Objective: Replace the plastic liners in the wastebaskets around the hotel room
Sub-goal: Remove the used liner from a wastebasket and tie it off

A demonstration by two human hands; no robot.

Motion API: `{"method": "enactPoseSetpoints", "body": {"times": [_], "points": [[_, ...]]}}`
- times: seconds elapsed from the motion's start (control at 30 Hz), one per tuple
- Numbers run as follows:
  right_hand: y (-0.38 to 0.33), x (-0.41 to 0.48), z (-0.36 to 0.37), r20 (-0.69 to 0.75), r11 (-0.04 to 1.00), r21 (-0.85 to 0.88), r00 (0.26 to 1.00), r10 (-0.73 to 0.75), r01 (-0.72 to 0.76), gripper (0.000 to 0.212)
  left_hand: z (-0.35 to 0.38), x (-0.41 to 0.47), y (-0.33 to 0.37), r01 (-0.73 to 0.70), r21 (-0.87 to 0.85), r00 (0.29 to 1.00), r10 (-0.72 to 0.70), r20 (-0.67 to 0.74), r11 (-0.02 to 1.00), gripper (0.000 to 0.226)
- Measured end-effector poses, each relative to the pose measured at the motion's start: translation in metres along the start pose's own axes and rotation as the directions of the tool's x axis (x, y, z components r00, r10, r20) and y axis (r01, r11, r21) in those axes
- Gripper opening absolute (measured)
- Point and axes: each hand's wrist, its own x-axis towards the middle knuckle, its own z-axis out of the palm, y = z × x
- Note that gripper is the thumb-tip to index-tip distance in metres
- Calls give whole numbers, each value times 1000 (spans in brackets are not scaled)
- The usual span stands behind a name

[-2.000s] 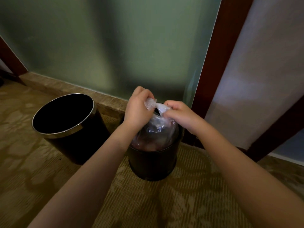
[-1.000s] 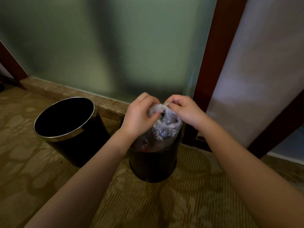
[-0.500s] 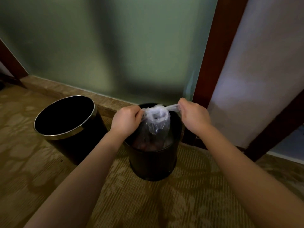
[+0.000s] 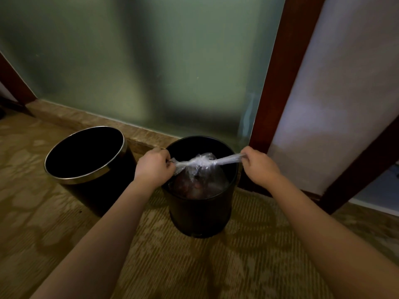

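Knot step, frame centre: left grip (image 4: 154,167) and right grip (image 4: 260,167) each fisted on a twisted tail of the full liner (image 4: 199,168), which sits in the black wastebasket (image 4: 200,214). We should pull the tails level and evenly, stopping before the film tears.

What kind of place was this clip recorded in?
Probably a hotel room: patterned carpet, a frosted glass panel in a dark wood frame, an unlined wastebasket beside a second wastebasket holding a plastic liner.
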Motion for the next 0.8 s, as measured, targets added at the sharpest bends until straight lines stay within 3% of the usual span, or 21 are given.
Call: {"method": "enactPoseSetpoints", "body": {"times": [0.1,0.2,0.37,0.5,0.67,0.8], "points": [[-10,5,-6,-44,997,0,996,-83,83,41,-3,2,10,-35,-13,997,34,-65,999,49],[-32,10,-13,-124,977,-40,969,-212,209,41,-6,9,29,-142,-60,984,135,-114,988,44],[-49,10,0,75,891,-301,940,-333,339,36,4,12,44,-124,6,982,122,144,992,31],[-39,6,10,96,863,-378,941,-324,336,26,17,4,31,-63,0,970,62,235,998,29],[-36,6,9,-75,857,-385,913,-400,344,37,17,1,28,-56,-149,993,70,91,987,19],[-24,6,4,-160,890,-276,896,-415,363,42,1,5,25,-71,-254,997,62,-43,965,20]]}}
